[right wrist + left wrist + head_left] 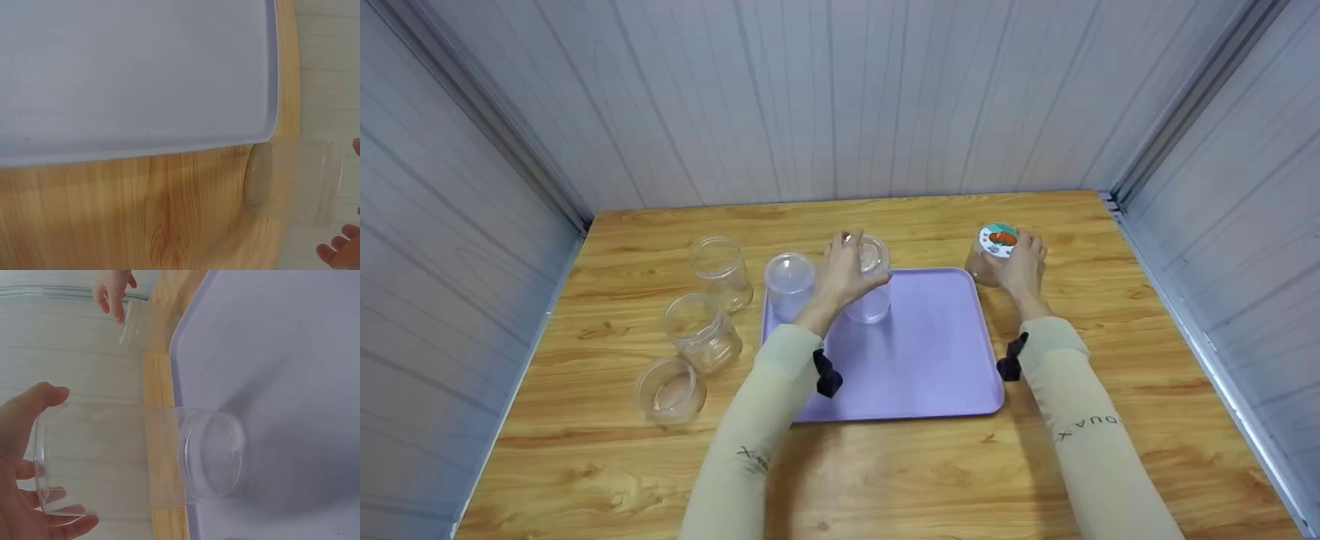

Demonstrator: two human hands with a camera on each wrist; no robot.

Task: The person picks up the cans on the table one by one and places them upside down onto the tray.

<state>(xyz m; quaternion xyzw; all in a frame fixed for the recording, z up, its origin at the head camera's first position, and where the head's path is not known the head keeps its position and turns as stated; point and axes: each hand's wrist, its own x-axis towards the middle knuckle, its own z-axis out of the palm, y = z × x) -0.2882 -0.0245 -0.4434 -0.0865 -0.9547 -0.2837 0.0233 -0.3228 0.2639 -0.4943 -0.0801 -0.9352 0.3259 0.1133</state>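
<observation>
A clear plastic jar (869,304) stands upright at the back of the purple tray (930,352). My left hand (841,274) holds it round the top, the thumb on one side and curled fingers on the other, as the left wrist view shows. Beyond the tray's back right corner stands another clear jar (295,180), its lid (999,239) bearing a green and orange picture. My right hand (1020,266) is at that lid with loosely bent fingers. In the right wrist view a gap shows between the fingertips (326,253) and the jar.
Beside the left hand, another clear jar (789,281) stands on the tray's back left corner. Left of the tray are three clear open containers: a rear jar (727,277), a middle jar (709,341) and a front one (671,391). A ribbed wall (840,97) rises behind the wooden table (607,465).
</observation>
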